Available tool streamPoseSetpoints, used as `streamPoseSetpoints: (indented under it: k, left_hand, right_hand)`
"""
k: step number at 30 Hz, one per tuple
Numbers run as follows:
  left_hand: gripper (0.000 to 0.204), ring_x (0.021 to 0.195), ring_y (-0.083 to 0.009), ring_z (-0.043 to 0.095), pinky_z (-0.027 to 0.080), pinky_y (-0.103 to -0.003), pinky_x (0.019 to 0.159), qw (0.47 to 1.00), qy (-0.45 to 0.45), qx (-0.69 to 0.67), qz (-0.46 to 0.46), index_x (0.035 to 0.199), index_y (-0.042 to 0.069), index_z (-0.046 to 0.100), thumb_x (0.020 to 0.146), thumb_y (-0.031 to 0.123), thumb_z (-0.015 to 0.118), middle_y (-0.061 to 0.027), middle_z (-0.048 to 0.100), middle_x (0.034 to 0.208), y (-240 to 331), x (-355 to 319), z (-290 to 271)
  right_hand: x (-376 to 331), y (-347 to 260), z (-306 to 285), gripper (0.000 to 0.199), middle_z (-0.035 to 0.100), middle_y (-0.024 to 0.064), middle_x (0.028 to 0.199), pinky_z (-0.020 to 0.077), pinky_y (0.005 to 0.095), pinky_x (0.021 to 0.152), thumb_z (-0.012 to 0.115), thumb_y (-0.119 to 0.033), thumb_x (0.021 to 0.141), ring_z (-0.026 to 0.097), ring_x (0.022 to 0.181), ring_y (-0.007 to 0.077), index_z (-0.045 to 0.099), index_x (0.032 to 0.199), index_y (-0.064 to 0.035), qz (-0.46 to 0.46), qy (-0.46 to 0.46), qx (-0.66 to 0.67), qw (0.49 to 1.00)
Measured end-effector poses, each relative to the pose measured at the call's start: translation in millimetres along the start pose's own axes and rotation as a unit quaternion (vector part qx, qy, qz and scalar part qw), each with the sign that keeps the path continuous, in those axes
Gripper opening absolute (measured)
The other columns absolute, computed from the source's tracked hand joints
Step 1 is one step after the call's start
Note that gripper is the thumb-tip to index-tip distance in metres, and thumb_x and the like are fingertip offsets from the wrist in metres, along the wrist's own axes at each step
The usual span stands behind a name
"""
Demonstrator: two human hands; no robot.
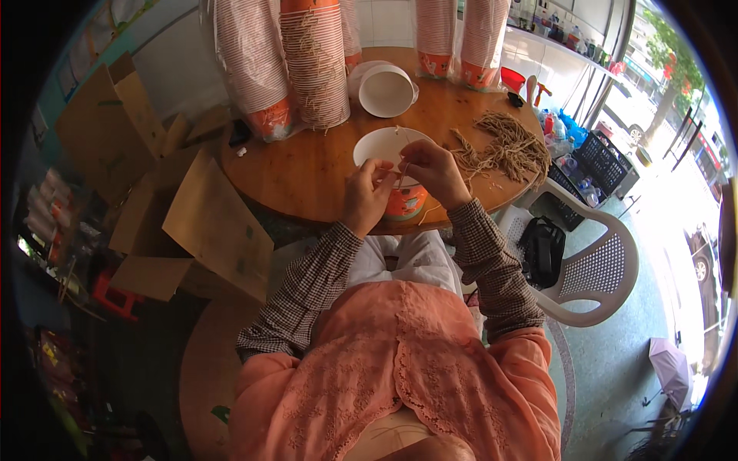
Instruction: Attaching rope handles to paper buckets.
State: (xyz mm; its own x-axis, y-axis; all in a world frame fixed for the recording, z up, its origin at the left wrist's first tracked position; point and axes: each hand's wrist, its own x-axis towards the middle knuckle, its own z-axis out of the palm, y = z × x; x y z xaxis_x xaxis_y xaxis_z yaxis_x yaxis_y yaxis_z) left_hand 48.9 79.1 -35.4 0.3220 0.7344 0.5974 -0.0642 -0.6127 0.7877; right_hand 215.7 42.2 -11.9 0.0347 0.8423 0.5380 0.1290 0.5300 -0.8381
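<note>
At the near edge of the round wooden table (pixel 296 180) stands a paper bucket (pixel 406 203), white inside and orange outside. Over its open mouth, my left hand (pixel 366 196) and my right hand (pixel 435 167) are close together, fingers pinched on a thin piece of twine (pixel 397 182). The twine's exact path between the fingertips is too small to make out. To the right of the bucket lies a loose tangled heap of brown twine (pixel 507 146). Behind it, another white paper bucket (pixel 386 94) rests on its side, mouth toward me.
Tall stacks of paper buckets (pixel 314 69) rise at the back left, some in clear plastic, with more bagged stacks (pixel 480 46) at the back right. An open cardboard box (pixel 211 223) stands left of the table. A white plastic chair (pixel 596 269) holding a black bag (pixel 543 250) is at right.
</note>
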Motion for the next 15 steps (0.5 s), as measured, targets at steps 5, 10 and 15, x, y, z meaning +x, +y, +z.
streamPoseSetpoints:
  k: [5,10,15]
  left_hand:
    - [0.019,0.073,-0.0184,0.069,0.055,-0.029,0.064,0.999,-0.021,0.029,-0.015,0.096,-0.005,0.059,0.083,0.006,0.068,-0.0132,0.069,0.078,3,5,3]
    - [0.016,0.077,-0.0088,0.063,0.051,-0.023,0.069,0.996,-0.068,0.012,-0.052,0.100,-0.002,0.061,0.089,0.009,0.064,-0.0041,0.068,0.086,-1,8,-3]
    - [0.014,0.077,-0.0078,0.062,0.050,-0.022,0.069,0.994,-0.092,0.017,-0.051,0.097,-0.002,0.066,0.089,0.009,0.064,-0.0031,0.068,0.085,2,9,-8]
  right_hand:
    - [-1,-1,1,0.024,0.063,0.0058,0.095,0.0530,0.0257,0.082,0.065,0.003,0.081,0.063,0.089,0.0113,0.057,0.104,0.0032,0.015,-0.013,-0.010,1.000]
    - [-1,1,-6,0.024,0.065,0.0068,0.091,0.0530,0.0250,0.080,0.066,0.002,0.080,0.064,0.087,0.0120,0.058,0.103,0.0033,-0.012,0.000,-0.004,1.000]
    - [3,-7,-9,0.024,0.064,0.0078,0.091,0.0533,0.0253,0.079,0.067,0.000,0.081,0.065,0.084,0.0130,0.058,0.103,0.0039,0.039,0.002,0.028,0.999]
